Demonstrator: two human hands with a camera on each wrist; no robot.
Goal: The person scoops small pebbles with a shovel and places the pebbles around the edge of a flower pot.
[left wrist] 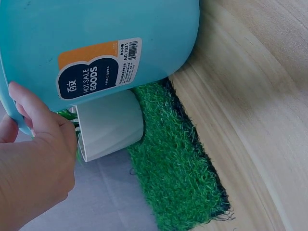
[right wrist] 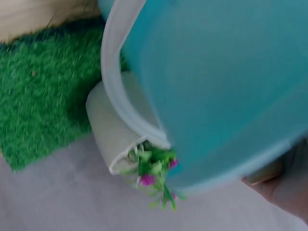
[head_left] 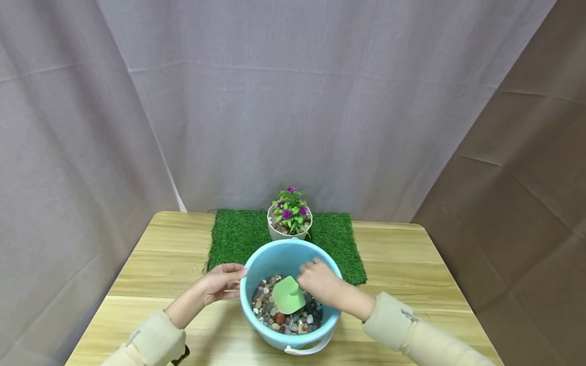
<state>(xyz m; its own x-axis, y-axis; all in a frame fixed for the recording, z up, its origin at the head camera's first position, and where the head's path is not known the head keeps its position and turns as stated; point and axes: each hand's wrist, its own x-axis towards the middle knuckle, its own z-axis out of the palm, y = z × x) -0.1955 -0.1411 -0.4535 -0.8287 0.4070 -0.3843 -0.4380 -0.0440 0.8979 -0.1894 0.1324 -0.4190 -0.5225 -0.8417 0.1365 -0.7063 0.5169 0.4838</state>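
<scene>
A light blue bucket (head_left: 262, 260) stands on the wooden table, its bottom covered with mixed pebbles (head_left: 293, 325). My left hand (head_left: 223, 282) holds its rim from the left side, and in the left wrist view the fingers and thumb of the left hand (left wrist: 41, 139) pinch that rim. Inside the bucket, my right hand (head_left: 322, 284) grips a light green scoop (head_left: 288, 296), with the handle mostly hidden in the fist. The scoop's blade lies low over the pebbles. In the right wrist view, the bucket's wall (right wrist: 231, 77) hides most of the hand.
Behind the bucket, a white pot with purple flowers (head_left: 290, 216) stands on a green artificial grass mat (head_left: 238, 234). The bucket's white carrying handle (head_left: 311, 349) hangs down at the near side. A grey curtain (head_left: 293, 112) rises behind the wooden table (head_left: 403, 264).
</scene>
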